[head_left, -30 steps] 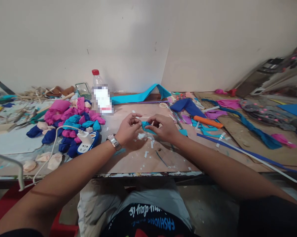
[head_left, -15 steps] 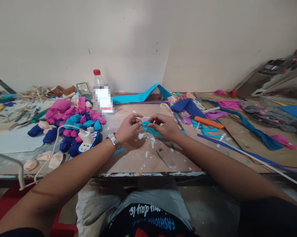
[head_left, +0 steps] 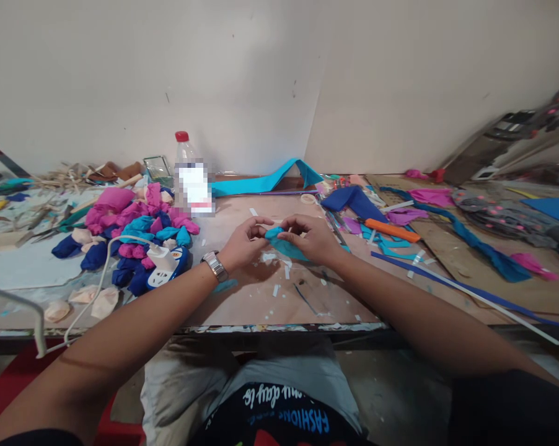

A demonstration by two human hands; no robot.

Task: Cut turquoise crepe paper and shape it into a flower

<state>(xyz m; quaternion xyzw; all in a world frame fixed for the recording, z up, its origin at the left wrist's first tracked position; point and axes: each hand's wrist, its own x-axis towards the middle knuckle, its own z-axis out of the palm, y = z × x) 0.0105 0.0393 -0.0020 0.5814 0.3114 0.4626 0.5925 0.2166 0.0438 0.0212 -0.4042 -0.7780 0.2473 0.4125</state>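
Between my two hands is a strip of turquoise crepe paper (head_left: 289, 248), bunched at its left end and trailing out under my right palm. My right hand (head_left: 312, 238) pinches the bunched part between thumb and fingers. At that same end, my left hand (head_left: 245, 243) has its thumb and fingertips closed on the paper; a watch is on this wrist. Under the hands, white paper scraps (head_left: 276, 290) lie on the tabletop (head_left: 246, 303).
To the left sit a heap of pink and blue paper bundles (head_left: 116, 214), a power strip (head_left: 165, 269) and a red-capped bottle (head_left: 183, 148). An orange utility knife (head_left: 391, 230), paper strips and a long white stick (head_left: 493, 303) lie to the right.
My left hand has moved slightly right, and its fingertips have closed in on the bunched end of the paper. My right hand has barely moved.
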